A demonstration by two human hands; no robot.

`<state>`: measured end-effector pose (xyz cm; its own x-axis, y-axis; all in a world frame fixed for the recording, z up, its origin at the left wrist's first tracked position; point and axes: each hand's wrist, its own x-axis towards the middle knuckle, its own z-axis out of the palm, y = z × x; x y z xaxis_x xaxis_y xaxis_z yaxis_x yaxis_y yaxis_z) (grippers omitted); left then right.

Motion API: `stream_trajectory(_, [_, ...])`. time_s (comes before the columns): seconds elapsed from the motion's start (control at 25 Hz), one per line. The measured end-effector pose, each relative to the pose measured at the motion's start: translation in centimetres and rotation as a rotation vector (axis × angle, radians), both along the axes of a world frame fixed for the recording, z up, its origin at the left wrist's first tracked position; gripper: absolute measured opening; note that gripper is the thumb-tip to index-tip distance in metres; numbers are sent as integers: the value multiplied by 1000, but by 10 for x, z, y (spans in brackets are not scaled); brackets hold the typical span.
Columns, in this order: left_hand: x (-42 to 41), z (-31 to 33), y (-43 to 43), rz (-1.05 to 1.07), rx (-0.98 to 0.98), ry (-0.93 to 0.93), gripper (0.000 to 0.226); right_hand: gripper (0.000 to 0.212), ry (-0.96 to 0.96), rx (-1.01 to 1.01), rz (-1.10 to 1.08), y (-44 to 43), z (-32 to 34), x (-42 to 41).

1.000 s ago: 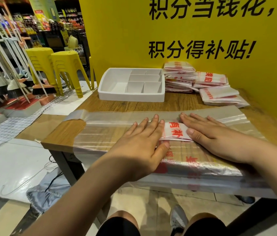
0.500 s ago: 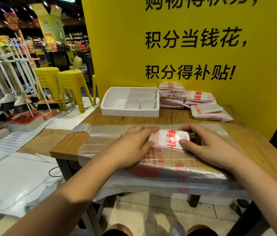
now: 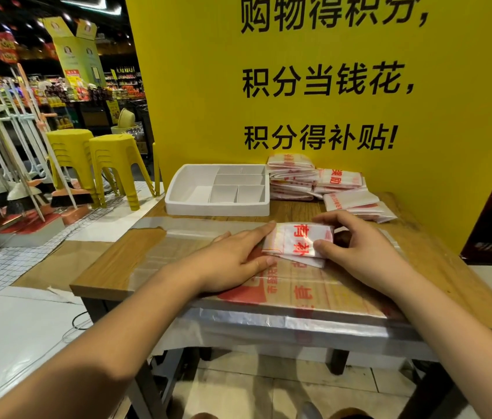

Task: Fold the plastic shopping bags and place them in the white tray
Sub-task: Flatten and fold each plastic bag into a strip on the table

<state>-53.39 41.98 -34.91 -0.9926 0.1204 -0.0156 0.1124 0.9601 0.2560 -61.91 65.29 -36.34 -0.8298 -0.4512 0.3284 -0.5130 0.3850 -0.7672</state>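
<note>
**Task item.** Folded bag [image 3: 297, 243]: small white packet w/ red print, at ctr of counter [image 3: 123, 258], resting on the flat bags [image 3: 314, 294].

**Hands.**
- R hand [image 3: 359, 249] grips the packet's R end. Thumb is on the top face, fingers curled over the far edge.
- L hand [image 3: 232, 261] lies flat on the flat bags, just L of the packet, fingers straight. Index tip touches the packet's far L corner, thumb tip sits at its near L corner. It holds nothing.

**Surroundings.**
- Flat bags: clear film w/ red print, spread over most of the counter; near edge hangs over the front.
- White tray [image 3: 217, 208]: at rear of counter, beyond the L hand and apart from the packet. Divided into compartments.
- Folded stacks [image 3: 293, 176]: more packets piled just R of the tray, against the yellow panel [image 3: 329, 182]. Some trail toward the R, behind the R hand.
- Btwn packet and tray: only flat film and bare wood.
- Off the counter, L side: yellow stools [image 3: 111, 164] and brooms [image 3: 12, 189] on the shop floor.
</note>
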Motion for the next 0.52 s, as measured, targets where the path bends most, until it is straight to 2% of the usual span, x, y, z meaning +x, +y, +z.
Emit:
stream_trajectory(0.08, [-4,2,-3,35,-30,48,65,37,-43,-111,-54,-2,8,-10])
stream_trajectory(0.2, [-3,-7,-6,35,-36,248,37,32,48,-77,-202,-11,27,-40])
stream_trajectory(0.28, [2,-18,-5,16,35,280,28,29,87,19,-271,-24,36,-63])
stream_trajectory(0.4, [6,-28,-5,-1,113,322,33,33,145,217,-327,-48,34,-98])
stream_trajectory(0.52, [2,-32,-7,-8,110,321,39,37,240,424,-325,-66,24,-115])
